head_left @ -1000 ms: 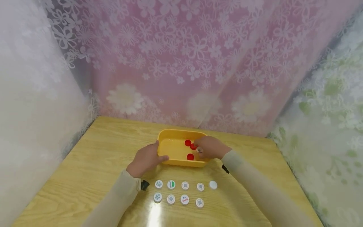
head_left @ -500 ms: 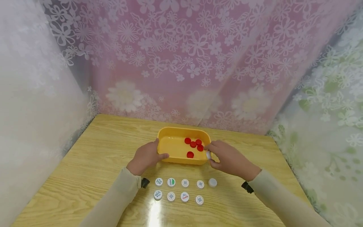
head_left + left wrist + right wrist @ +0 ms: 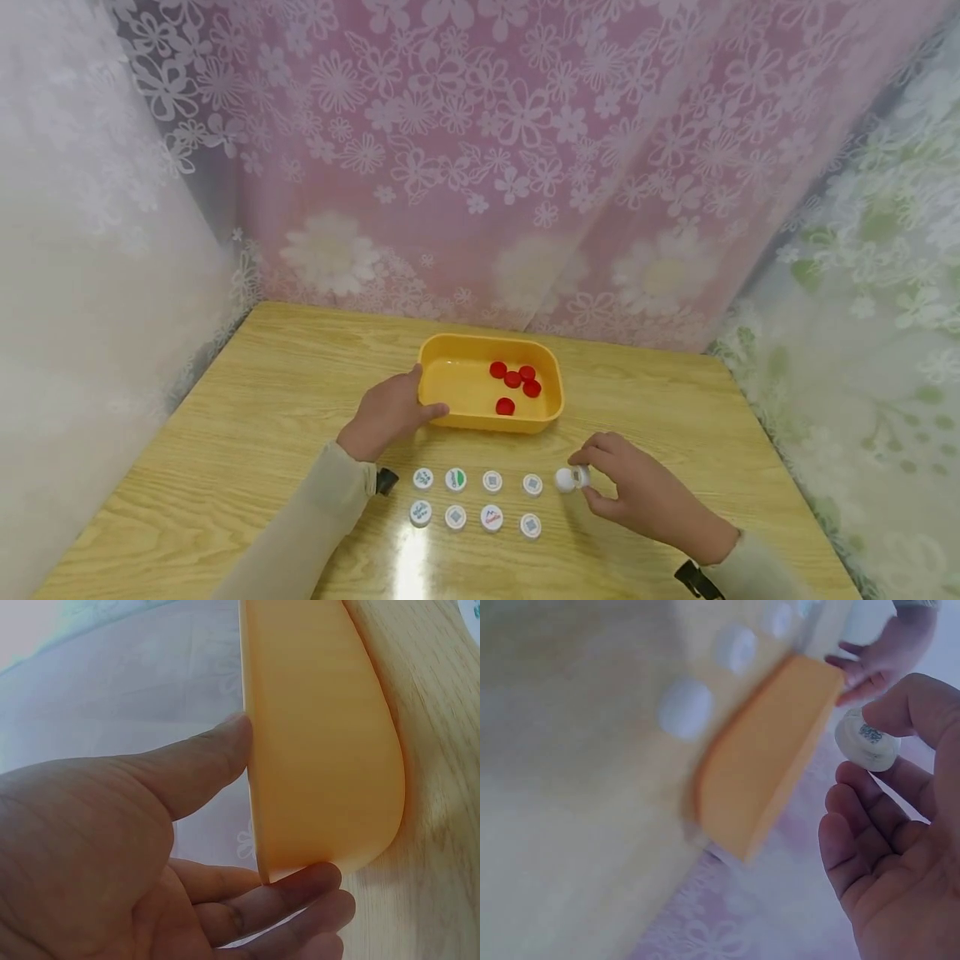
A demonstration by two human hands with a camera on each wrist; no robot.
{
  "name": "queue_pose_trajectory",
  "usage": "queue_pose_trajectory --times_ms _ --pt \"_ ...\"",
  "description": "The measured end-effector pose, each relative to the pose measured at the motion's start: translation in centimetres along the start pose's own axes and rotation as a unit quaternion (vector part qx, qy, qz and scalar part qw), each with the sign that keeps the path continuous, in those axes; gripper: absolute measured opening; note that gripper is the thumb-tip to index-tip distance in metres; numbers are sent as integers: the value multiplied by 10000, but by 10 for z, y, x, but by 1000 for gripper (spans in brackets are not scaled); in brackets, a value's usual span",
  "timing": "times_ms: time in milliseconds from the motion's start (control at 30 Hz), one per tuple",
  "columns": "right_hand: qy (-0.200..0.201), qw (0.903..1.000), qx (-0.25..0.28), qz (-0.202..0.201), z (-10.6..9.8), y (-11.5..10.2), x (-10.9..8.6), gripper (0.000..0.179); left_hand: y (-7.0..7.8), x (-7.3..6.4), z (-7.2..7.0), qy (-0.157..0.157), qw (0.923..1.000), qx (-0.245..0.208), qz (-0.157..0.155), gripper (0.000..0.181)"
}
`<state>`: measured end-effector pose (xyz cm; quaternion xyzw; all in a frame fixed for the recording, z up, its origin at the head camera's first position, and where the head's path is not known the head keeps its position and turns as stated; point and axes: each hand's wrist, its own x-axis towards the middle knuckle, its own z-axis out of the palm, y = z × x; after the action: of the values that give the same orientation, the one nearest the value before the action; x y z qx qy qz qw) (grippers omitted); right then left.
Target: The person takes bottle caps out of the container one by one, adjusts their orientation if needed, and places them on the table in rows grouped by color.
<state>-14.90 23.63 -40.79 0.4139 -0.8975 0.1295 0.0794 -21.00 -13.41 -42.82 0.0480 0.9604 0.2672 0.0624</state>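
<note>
My right hand [image 3: 637, 496] pinches a white bottle cap [image 3: 868, 741] between thumb and forefinger, a small printed code facing the camera in the right wrist view. In the head view it is beside the plain white cap [image 3: 565, 480] at the right end of the far row; whether they touch I cannot tell. My left hand [image 3: 386, 415] holds the left end of a yellow plastic bin [image 3: 491, 423], thumb at the near rim and fingers around the end. Several red bottle caps [image 3: 512, 379] lie in the bin's right half.
Two rows of white bottle caps, some with printed codes, such as one cap [image 3: 455, 517], others with logos, such as another cap [image 3: 491, 518], lie on the wooden table [image 3: 247, 417] in front of the bin. Patterned curtains [image 3: 480, 167] hang around the table.
My right hand has come out of the bin with the white bottle cap and moved right and toward me, to the far row's end. My left hand stays on the bin.
</note>
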Motion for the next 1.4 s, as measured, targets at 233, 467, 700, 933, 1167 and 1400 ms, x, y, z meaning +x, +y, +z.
queue_pose_trajectory --times_ms 233,467,700,933,1167,1400 --pt "-428 9964 499 539 23 -8 -21 29 2 0 -5 -2 10000 -87 -27 94" --pt "-964 9881 715 959 41 -16 -33 19 -4 -2 1 -24 10000 -50 -33 96" --pt "-1640 9680 1071 1569 50 -15 -36 10 -7 -7 9 -6 9995 -276 -118 95" --pt "-1469 9706 1242 1448 54 -14 -38 10 -8 -13 10 39 9992 -383 -147 92" --pt "-1297 9775 798 1460 54 -10 -38 10 -4 -9 6 37 9990 -399 -198 93" --pt "-1343 9750 812 1571 50 -9 -38 14 -1 -3 6 22 9996 -276 -63 94"
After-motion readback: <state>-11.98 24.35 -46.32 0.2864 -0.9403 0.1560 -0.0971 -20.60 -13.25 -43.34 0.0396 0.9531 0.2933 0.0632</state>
